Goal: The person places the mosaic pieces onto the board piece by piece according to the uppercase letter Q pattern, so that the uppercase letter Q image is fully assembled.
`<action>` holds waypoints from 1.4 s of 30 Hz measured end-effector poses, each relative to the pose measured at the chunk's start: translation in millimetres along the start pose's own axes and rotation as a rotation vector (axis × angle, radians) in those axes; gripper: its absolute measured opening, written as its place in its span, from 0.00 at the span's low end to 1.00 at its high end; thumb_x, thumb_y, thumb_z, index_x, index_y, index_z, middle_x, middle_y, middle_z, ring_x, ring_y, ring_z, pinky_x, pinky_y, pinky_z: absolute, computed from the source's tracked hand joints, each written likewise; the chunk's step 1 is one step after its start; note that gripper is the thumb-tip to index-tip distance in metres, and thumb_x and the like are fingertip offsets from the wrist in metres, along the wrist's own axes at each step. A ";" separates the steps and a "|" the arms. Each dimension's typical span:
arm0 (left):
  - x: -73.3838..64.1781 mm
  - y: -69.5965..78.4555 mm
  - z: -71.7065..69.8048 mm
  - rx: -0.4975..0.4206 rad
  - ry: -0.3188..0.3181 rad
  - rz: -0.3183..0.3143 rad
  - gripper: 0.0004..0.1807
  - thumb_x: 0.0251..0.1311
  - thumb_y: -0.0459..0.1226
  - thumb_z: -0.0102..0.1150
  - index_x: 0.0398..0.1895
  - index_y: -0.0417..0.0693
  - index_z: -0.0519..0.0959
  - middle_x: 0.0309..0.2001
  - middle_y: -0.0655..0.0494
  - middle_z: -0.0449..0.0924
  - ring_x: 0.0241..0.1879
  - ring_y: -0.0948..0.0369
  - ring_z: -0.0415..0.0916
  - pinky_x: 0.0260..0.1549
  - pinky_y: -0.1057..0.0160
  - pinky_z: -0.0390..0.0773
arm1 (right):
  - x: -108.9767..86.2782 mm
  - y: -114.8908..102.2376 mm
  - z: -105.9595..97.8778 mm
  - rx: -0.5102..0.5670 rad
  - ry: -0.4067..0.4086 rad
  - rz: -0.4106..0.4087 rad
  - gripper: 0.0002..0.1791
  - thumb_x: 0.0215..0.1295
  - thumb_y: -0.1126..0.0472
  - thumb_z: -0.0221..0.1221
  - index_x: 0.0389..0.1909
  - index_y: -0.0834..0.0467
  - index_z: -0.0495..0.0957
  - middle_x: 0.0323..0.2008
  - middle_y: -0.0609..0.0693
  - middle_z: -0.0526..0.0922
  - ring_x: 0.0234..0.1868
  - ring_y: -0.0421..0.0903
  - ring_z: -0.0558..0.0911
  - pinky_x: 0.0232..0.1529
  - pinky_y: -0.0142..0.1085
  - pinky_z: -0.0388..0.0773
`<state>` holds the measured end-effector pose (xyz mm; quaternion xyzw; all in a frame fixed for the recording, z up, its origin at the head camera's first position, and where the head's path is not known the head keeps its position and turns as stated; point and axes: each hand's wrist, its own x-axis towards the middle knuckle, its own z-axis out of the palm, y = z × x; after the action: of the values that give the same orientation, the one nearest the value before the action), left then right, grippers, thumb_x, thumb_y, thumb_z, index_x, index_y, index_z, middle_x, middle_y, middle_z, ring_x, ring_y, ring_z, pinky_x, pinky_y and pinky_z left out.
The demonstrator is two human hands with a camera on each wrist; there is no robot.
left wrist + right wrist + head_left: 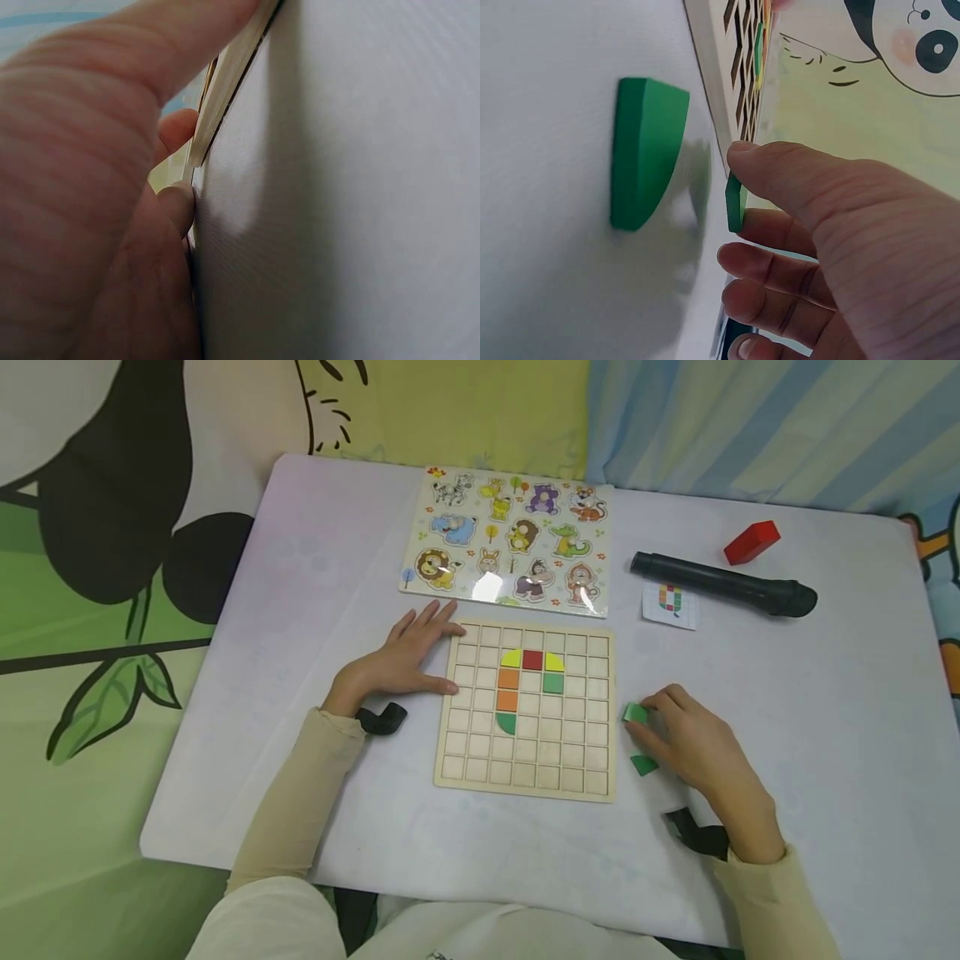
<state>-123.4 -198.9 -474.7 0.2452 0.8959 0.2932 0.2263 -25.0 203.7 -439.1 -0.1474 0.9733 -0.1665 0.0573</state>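
Observation:
A square wooden grid board (537, 777) lies in front of the person. In its cells sit yellow quarter-round tiles, a red square tile (532, 660), two orange tiles (507, 679) and two green ones. My left hand (401, 660) is spread at the board's left edge, thumb and fingertips against the rim. Right of the board, my right hand (697, 752) pinches a green tile (735, 204) between thumb and index finger. Nearer the person, a green quarter-round tile (646, 154) rests on the table, close below that hand.
An animal picture puzzle (506, 539) lies behind the board. At the back right are a pattern card (670, 607), a long black tube-shaped object (723, 583) overlapping it, and a red block (752, 542). A white cloth covers the table (360, 827); curtains hang behind.

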 end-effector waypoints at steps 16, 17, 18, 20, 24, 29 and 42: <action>0.8 1.5 -0.5 0.006 -0.001 -0.002 0.47 0.51 0.57 0.69 0.71 0.54 0.60 0.80 0.57 0.28 0.77 0.57 0.20 0.74 0.53 0.23 | 19.4 -28.7 6.1 0.015 -0.090 -0.066 0.19 0.60 0.55 0.67 0.46 0.63 0.78 0.44 0.54 0.77 0.35 0.48 0.78 0.32 0.42 0.78; 0.8 1.7 -0.7 0.004 0.000 -0.001 0.47 0.51 0.57 0.69 0.71 0.54 0.60 0.80 0.57 0.28 0.77 0.57 0.20 0.74 0.53 0.23 | 20.9 -30.9 6.8 0.016 -0.095 -0.073 0.19 0.60 0.56 0.68 0.46 0.63 0.78 0.43 0.54 0.77 0.34 0.48 0.78 0.32 0.42 0.78; 0.8 1.9 -0.8 0.003 0.000 -0.001 0.47 0.51 0.57 0.70 0.71 0.54 0.60 0.80 0.57 0.28 0.77 0.57 0.20 0.74 0.53 0.23 | 22.4 -33.3 7.3 0.014 -0.096 -0.082 0.19 0.59 0.56 0.68 0.46 0.63 0.78 0.43 0.54 0.77 0.34 0.48 0.77 0.32 0.42 0.78; 0.8 2.3 -1.0 0.005 -0.003 -0.003 0.46 0.51 0.56 0.69 0.71 0.54 0.60 0.80 0.56 0.28 0.77 0.57 0.20 0.74 0.53 0.23 | 25.7 -37.8 8.3 0.011 -0.098 -0.097 0.19 0.59 0.56 0.68 0.46 0.64 0.79 0.43 0.54 0.77 0.33 0.47 0.76 0.32 0.42 0.78; 0.5 2.8 -1.3 0.006 -0.008 -0.009 0.46 0.51 0.56 0.69 0.71 0.54 0.60 0.80 0.56 0.28 0.77 0.57 0.20 0.74 0.54 0.23 | 32.0 -45.4 11.0 0.004 -0.098 -0.136 0.20 0.60 0.55 0.67 0.46 0.64 0.79 0.42 0.54 0.77 0.33 0.47 0.77 0.34 0.43 0.79; 0.9 2.2 -1.0 0.010 -0.010 -0.015 0.47 0.51 0.57 0.69 0.72 0.54 0.60 0.79 0.57 0.27 0.77 0.58 0.20 0.74 0.54 0.23 | 38.7 -52.5 15.4 -0.009 -0.079 -0.200 0.18 0.59 0.56 0.68 0.43 0.64 0.79 0.38 0.53 0.77 0.31 0.46 0.76 0.32 0.40 0.78; 0.5 1.0 -0.4 0.005 -0.007 -0.014 0.47 0.50 0.57 0.70 0.71 0.55 0.60 0.79 0.57 0.28 0.77 0.58 0.20 0.74 0.54 0.23 | 50.0 -69.0 23.6 -0.047 -0.095 -0.267 0.17 0.61 0.55 0.67 0.42 0.64 0.79 0.36 0.53 0.77 0.28 0.44 0.74 0.29 0.37 0.76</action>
<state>-123.8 -198.1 -473.9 0.2406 0.8976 0.2883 0.2310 -50.3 119.0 -440.9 -0.2846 0.9448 -0.1427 0.0771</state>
